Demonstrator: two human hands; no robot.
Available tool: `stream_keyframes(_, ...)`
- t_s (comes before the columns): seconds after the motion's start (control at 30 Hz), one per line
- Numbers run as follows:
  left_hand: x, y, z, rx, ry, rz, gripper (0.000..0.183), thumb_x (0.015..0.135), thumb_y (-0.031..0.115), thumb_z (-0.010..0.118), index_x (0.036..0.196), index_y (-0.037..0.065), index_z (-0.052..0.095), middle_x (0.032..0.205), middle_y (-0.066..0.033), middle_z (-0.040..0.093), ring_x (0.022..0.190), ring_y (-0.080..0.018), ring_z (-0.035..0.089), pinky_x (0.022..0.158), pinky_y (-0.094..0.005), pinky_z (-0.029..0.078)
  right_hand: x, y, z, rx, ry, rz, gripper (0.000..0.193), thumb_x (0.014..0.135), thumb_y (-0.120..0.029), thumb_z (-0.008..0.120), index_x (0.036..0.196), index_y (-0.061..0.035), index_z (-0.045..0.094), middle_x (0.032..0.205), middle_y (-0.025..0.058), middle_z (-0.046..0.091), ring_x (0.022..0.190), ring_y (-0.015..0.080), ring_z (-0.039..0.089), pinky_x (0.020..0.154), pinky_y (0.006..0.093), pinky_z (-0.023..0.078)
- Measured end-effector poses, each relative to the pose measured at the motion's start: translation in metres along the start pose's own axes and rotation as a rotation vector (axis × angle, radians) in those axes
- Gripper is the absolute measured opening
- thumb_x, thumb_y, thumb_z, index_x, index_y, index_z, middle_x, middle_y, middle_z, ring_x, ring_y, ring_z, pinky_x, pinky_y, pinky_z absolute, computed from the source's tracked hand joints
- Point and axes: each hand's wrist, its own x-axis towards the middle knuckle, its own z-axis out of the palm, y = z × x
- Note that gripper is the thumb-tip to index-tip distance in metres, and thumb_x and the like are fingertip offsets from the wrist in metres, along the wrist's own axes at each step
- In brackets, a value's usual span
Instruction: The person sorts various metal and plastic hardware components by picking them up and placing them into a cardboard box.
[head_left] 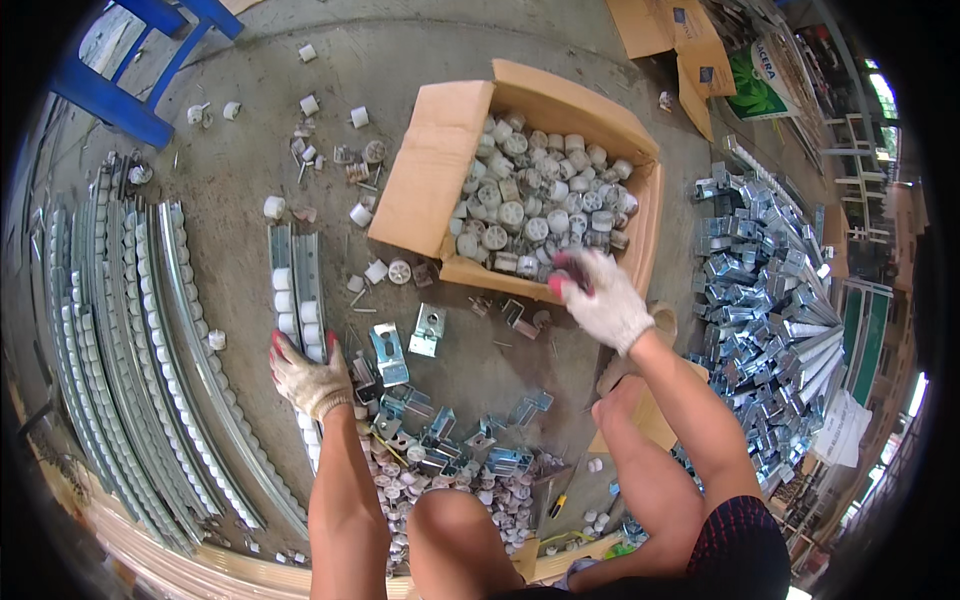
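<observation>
Fingers (279, 344) of the gloved left hand (312, 382) stand apart, astride two metal rails (281, 243) and touching them; I cannot tell how firmly. To its right, the gloved right hand (608, 308) curls over the near rim of a cardboard box (435, 165) of rollers (535, 190); blur hides whether it grips one. Between the hands lie brackets (428, 330) and bare floor (482, 375). The left hand partly covers the rails.

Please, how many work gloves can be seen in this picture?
2: one on the left hand, at the metal rails; the other on the right hand, by the near side of the open box. No others are visible.
</observation>
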Motion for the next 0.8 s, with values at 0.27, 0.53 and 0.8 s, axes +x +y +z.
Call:
stream_keyframes(0.27,-0.002,-0.002,0.007,0.003,0.045,0.012,0.096,0.084,0.054,0.084,0.159,0.009,0.047,0.152,-0.0248,0.056,0.14,-0.043,0.054,0.117,-0.0539,0.043,0.098,-0.051,0.052,-0.331,-0.209,0.019,0.051,0.096,-0.033,0.071,0.139,-0.0068,0.064,0.13,0.0248,0.072,0.123,0.0395,0.068,0.102,0.0497,0.056)
stream_keyframes(0.53,-0.003,0.0,0.005,-0.002,0.024,-0.007,0.097,0.082,0.056,0.085,0.159,0.01,0.048,0.151,-0.025,0.057,0.14,-0.0427,0.054,0.119,-0.055,0.041,0.085,0.042,0.047,1.183,-0.226,0.286,0.041,0.112,-0.041,0.06,0.136,-0.0076,0.066,0.102,0.0084,0.075,0.073,0.0141,0.064,0.057,0.0293,0.049)
stream_keyframes(0.8,-0.002,0.001,0.0,-0.018,0.007,-0.01,0.099,0.081,0.054,0.086,0.16,0.009,0.048,0.151,-0.0246,0.057,0.141,-0.0424,0.054,0.121,-0.0551,0.039,0.076,0.049,0.014,1.859,-0.238,0.191,0.045,0.109,-0.036,0.052,0.129,0.0032,0.065,0.129,0.0267,0.071,0.106,0.0393,0.075,0.077,0.042,0.067)
